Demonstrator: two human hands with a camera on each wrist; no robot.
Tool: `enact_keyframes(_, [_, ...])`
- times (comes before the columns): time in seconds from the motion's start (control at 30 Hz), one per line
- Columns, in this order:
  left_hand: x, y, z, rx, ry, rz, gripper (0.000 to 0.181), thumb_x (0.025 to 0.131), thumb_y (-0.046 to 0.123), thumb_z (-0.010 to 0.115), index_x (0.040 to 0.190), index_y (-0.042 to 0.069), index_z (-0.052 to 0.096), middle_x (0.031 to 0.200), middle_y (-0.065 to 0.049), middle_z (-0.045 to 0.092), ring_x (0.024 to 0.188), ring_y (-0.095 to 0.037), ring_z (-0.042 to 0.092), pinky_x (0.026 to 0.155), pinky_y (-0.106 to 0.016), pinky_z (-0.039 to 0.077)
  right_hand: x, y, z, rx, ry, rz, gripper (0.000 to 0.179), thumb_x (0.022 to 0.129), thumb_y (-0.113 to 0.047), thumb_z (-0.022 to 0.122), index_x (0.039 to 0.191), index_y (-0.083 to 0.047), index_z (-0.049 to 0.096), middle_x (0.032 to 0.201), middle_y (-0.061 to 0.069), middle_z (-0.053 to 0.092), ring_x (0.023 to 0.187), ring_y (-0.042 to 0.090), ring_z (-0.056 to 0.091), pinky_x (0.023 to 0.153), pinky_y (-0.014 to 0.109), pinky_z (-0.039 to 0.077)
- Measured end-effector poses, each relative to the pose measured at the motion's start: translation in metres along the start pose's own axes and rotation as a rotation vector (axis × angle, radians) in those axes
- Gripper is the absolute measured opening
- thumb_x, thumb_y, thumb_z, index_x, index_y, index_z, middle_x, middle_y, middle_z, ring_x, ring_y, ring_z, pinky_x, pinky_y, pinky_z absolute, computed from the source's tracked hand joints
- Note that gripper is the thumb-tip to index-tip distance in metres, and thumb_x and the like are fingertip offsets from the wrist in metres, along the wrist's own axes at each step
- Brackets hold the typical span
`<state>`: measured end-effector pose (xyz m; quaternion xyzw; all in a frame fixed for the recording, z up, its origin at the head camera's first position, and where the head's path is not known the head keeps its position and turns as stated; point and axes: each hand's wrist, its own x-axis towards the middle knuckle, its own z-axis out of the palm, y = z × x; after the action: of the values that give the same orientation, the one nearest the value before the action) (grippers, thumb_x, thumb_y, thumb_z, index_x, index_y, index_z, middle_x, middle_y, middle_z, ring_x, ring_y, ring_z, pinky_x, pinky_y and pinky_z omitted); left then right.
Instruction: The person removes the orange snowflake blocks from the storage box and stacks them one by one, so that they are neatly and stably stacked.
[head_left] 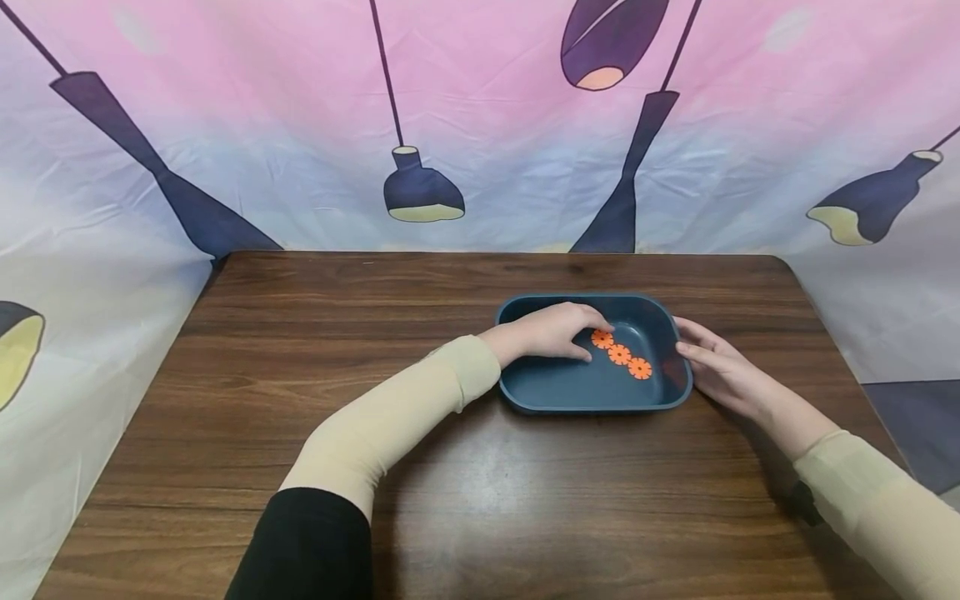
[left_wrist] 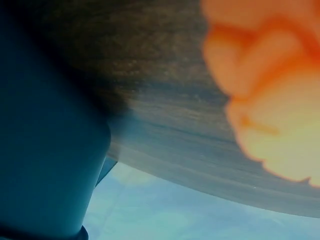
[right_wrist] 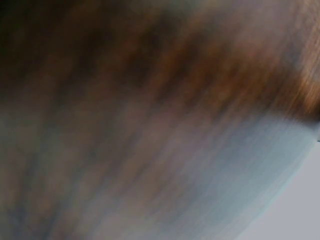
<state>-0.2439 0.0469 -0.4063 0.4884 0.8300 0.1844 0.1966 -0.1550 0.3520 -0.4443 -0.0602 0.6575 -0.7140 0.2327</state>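
A dark blue plastic tub (head_left: 570, 398) with rounded corners stands on the table, right of the middle. Inside lie three orange notched discs in a diagonal row: a far disc (head_left: 602, 338), a middle disc (head_left: 619, 355) and a near disc (head_left: 640, 368). My left hand (head_left: 551, 332) reaches over the tub's left rim, thumb and fingers apart, fingertips right at the far disc. Against the right end wall rest the fingers of my right hand (head_left: 723, 371), outside the tub. In the left wrist view the tub wall (left_wrist: 45, 140) fills the left, opposite a blurred orange shape (left_wrist: 280, 100).
The brown wooden table (head_left: 315, 333) spreads out around the tub. Behind it hangs a cloth backdrop (head_left: 495, 100) printed with lamps, reaching down to the table's far edge. The right wrist view is heavily blurred.
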Motion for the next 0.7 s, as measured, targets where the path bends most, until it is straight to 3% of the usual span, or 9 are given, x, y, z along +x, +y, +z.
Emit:
enact_keyframes(0.4, [0.0035,0.0029,0.0078,0.127,0.002,0.000,0.051,0.105,0.021,0.070,0.153,0.011,0.057,0.157,-0.004,0.058,0.152,-0.017,0.048,0.127,-0.029,0.038,-0.0007,0.0028,-0.0019,0.026,-0.024,-0.014,0.037,0.115,-0.015,0.042,0.145,-0.035,0.050,0.137,-0.019,0.065,0.124,-0.003,0.064,0.099,0.017,0.053])
enact_keyframes(0.7, [0.0030,0.0047,0.0072,0.140,0.023,0.002,0.044,0.105,0.019,0.070,0.148,0.013,0.063,0.152,-0.003,0.062,0.148,-0.016,0.052,0.125,-0.027,0.039,-0.0010,0.0011,-0.0009,0.018,-0.034,-0.023,0.038,0.115,-0.014,0.041,0.147,-0.033,0.050,0.139,-0.019,0.065,0.125,-0.003,0.064,0.100,0.017,0.053])
